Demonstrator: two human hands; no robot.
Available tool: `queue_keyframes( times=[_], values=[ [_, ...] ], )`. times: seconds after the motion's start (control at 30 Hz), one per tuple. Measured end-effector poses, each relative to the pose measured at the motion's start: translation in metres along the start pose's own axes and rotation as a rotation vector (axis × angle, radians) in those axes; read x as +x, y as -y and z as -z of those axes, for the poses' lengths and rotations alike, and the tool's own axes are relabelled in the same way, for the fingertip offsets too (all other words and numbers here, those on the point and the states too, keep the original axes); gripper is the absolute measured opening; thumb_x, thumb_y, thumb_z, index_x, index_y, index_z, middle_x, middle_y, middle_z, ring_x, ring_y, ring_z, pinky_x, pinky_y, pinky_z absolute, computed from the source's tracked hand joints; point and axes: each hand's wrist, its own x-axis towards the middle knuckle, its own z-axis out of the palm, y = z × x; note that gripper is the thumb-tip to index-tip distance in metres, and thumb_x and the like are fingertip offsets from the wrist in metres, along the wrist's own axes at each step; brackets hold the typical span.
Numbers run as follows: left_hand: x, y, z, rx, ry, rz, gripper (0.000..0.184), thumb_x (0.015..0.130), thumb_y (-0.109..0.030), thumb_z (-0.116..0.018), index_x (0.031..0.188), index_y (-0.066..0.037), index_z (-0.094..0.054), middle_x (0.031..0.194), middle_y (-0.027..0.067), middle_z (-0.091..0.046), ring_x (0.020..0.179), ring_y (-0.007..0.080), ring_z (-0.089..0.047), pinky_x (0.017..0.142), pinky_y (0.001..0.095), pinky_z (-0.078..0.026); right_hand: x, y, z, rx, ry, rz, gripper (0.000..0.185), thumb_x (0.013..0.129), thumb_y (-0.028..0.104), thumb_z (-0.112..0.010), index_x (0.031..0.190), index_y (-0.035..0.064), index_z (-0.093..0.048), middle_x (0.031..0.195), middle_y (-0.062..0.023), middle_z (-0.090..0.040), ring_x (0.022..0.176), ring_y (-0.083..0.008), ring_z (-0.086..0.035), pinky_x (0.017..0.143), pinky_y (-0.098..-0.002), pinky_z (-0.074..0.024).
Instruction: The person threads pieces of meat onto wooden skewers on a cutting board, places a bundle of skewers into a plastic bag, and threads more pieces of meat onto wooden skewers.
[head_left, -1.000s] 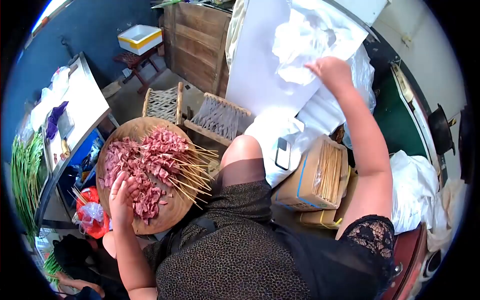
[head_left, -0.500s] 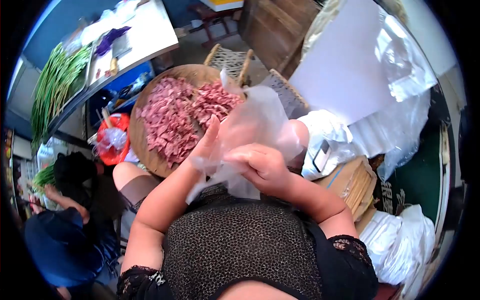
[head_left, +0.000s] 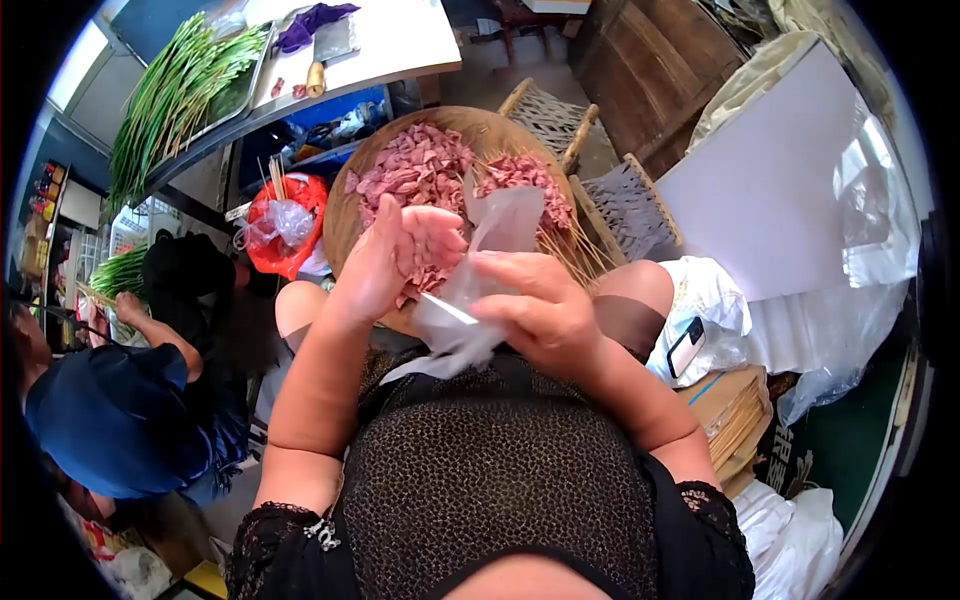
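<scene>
A thin translucent plastic bag (head_left: 505,222) hangs in front of my torso. My right hand (head_left: 540,308) pinches it between thumb and fingers. Left of the bag, my left hand (head_left: 405,255) is raised with palm up and fingers spread, holding nothing. Just beyond both hands lies a round wooden board (head_left: 345,225), partly hidden by them. Pieces of pink-red meat (head_left: 425,160) are heaped on it, and skewered meat (head_left: 520,180) lies at its right, the sticks pointing down and right.
A table (head_left: 410,35) at the upper left bears green stalks (head_left: 190,90) and a purple cloth. Below it is a red bag (head_left: 290,225). Woven stools (head_left: 630,210) stand beyond the board. At right are a phone (head_left: 686,347) and boxed sticks (head_left: 735,410). Another person (head_left: 120,410) is at left.
The view has turned rightward and up. My right hand came back from the white plastic at the upper right and now holds the bag near my left hand, which has left the board's edge.
</scene>
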Motion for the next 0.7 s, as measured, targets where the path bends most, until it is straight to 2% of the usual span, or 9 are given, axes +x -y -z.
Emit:
queue_keyframes(
  times=[0.1,0.23,0.3,0.37,0.43,0.57,0.6,0.63,0.7],
  values=[
    [-0.008,-0.012,0.003,0.042,0.002,0.099,0.037,0.094,-0.033,-0.047,0.108,0.000,-0.059,0.092,0.0061,-0.063,0.079,0.0129,-0.058,0.073,0.0255,-0.047,0.007,-0.004,-0.022,-0.203,0.123,-0.035,0.031,0.070,0.016,-0.070,0.098,0.0055,-0.063,0.118,-0.0145,-0.057,0.110,-0.0285,-0.053,0.092,-0.0395,-0.0417],
    [-0.004,-0.012,0.023,0.214,-0.082,0.097,0.024,0.090,-0.012,-0.054,0.110,0.001,-0.059,0.096,0.0055,-0.064,0.086,0.0120,-0.059,0.077,0.0253,-0.048,0.028,-0.012,-0.018,-0.034,0.278,0.003,0.049,0.067,0.033,-0.073,0.106,0.0044,-0.062,0.116,-0.0116,-0.058,0.110,-0.0279,-0.053,0.093,-0.0400,-0.0401],
    [0.002,-0.018,0.027,0.262,-0.093,0.068,0.022,0.088,-0.006,-0.056,0.109,0.001,-0.060,0.097,0.0051,-0.064,0.088,0.0117,-0.059,0.079,0.0256,-0.048,0.045,-0.020,0.000,-0.102,0.153,0.017,0.050,0.069,0.034,-0.073,0.107,0.0044,-0.061,0.113,-0.0105,-0.059,0.107,-0.0281,-0.054,0.093,-0.0395,-0.0404],
    [0.003,-0.039,0.017,0.611,0.131,0.078,0.019,0.087,-0.005,-0.057,0.104,0.002,-0.062,0.093,0.0040,-0.065,0.086,0.0113,-0.060,0.077,0.0252,-0.048,0.067,-0.032,0.009,-0.048,0.107,0.027,0.057,0.068,0.027,-0.074,0.118,0.0070,-0.056,0.108,-0.0101,-0.061,0.103,-0.0281,-0.055,0.090,-0.0377,-0.0417],
    [0.012,-0.057,0.007,0.926,0.305,0.065,0.017,0.082,0.000,-0.060,0.099,0.001,-0.064,0.087,0.0042,-0.067,0.083,0.0099,-0.060,0.076,0.0256,-0.049,0.076,-0.040,0.006,0.052,0.236,-0.009,0.062,0.067,0.023,-0.073,0.123,0.0072,-0.052,0.104,-0.0092,-0.061,0.102,-0.0282,-0.055,0.087,-0.0382,-0.0425],
    [0.026,-0.088,-0.005,1.058,0.392,0.083,0.019,0.077,0.002,-0.064,0.096,0.000,-0.065,0.086,0.0073,-0.067,0.082,0.0115,-0.061,0.076,0.0257,-0.049,0.083,-0.053,0.018,-0.043,0.513,-0.107,0.032,0.070,0.013,-0.071,0.100,0.0028,-0.064,0.080,-0.0067,-0.064,0.077,-0.0245,-0.059,0.075,-0.0352,-0.0452],
    [0.030,-0.094,-0.002,1.055,0.371,0.032,0.020,0.077,0.002,-0.064,0.097,0.000,-0.065,0.089,0.0063,-0.066,0.083,0.0111,-0.061,0.077,0.0248,-0.049,0.079,-0.061,0.015,-0.015,0.448,-0.121,0.017,0.074,0.013,-0.070,0.087,0.0026,-0.067,0.070,-0.0043,-0.063,0.065,-0.0169,-0.058,0.066,-0.0303,-0.0459],
    [0.031,-0.098,0.005,1.059,0.195,-0.076,0.021,0.080,-0.001,-0.063,0.101,-0.002,-0.065,0.092,0.0047,-0.066,0.086,0.0112,-0.061,0.078,0.0249,-0.048,0.074,-0.066,0.012,-0.015,0.446,-0.120,0.017,0.074,0.013,-0.070,0.087,0.0026,-0.067,0.070,-0.0043,-0.063,0.065,-0.0169,-0.058,0.066,-0.0303,-0.0459],
    [0.037,-0.113,0.016,0.739,-0.266,-0.368,0.019,0.085,-0.006,-0.059,0.104,-0.002,-0.062,0.089,0.0050,-0.065,0.083,0.0111,-0.060,0.078,0.0247,-0.048,0.064,-0.077,0.007,0.384,0.287,-0.647,0.014,0.078,0.014,-0.069,0.085,0.0027,-0.066,0.070,-0.0009,-0.062,0.060,-0.0093,-0.054,0.057,-0.0258,-0.0437]
  ],
)
